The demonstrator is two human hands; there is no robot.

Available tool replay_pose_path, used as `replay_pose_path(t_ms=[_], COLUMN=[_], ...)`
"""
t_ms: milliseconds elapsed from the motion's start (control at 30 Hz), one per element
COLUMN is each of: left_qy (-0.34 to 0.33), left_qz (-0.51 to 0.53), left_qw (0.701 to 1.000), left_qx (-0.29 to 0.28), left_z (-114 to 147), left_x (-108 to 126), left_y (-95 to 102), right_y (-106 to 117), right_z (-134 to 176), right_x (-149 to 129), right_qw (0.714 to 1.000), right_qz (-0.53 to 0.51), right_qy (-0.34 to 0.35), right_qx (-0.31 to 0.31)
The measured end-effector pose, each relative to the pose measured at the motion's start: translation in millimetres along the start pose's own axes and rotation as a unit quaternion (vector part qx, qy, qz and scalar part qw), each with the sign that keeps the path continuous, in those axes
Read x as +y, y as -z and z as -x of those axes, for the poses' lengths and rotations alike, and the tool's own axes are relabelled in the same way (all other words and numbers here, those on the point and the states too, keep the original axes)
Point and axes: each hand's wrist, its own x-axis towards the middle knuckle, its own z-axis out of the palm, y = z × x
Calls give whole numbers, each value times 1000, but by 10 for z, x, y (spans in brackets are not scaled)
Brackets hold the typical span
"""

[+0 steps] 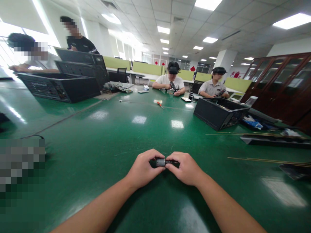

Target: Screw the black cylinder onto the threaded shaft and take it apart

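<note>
Just above the green table (126, 129), both of my hands meet over a small grey metal cylinder (160, 162) that looks like a small motor. My left hand (144, 168) curls around its left side, with thumb and fingers gripping the body. From its right end runs a thin dark ridged part (168, 162), which my right hand (184, 168) pinches between thumb and fingers. The cylinder lies roughly level, and the fingers cover some of it. Whether the ridged part is joined to the cylinder or separate, I cannot tell.
An orange screwdriver (159, 104) lies farther back. Black computer cases stand at left (63, 86) and right (220, 111). Thin brass-coloured rods (257, 159) jut in from the right beside dark trays (274, 140). Several people work around the table; one across (171, 81) holds a dark tool.
</note>
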Motion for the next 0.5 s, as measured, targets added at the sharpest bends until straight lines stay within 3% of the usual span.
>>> replay_pose_path(t_ms=[500], left_qy=[2], left_qz=[4], left_qw=[1000], left_qx=[-7], left_z=[26], left_x=[-14], left_y=[25], right_y=[30], right_z=[10], right_x=[-32], right_qw=[999], right_qz=[35], right_qy=[26], right_qx=[-8])
